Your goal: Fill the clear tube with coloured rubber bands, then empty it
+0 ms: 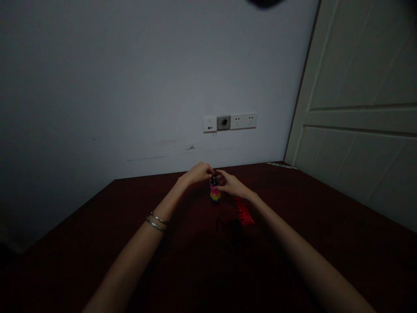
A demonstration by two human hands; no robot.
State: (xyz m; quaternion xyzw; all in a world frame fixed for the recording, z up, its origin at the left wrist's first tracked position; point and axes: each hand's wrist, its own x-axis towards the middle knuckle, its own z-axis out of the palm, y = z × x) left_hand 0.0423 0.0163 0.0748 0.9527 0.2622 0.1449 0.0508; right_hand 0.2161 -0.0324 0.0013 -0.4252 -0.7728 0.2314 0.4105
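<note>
A small bottle (214, 191) with a dark neck and bands of pink, yellow and blue stands upright on the dark red table. My left hand (202, 171) comes over its mouth from the left, fingertips pinched together; whatever they hold, if anything, is too small and dark to make out. From the right, my right hand (232, 183) curves around the bottle, thumb against its side and fingers up near the neck. Beneath my right forearm lies a shiny red strip or wrapper (244, 211). Just left of that, some dark items (230, 228) are hard to make out in the shadow.
Behind the table (146, 204) rises a pale wall with a row of sockets and switches (230, 122). A white panelled door (358, 117) stands along the right side. A thin light-coloured strip (282, 165) lies at the far right table edge. The light is dim.
</note>
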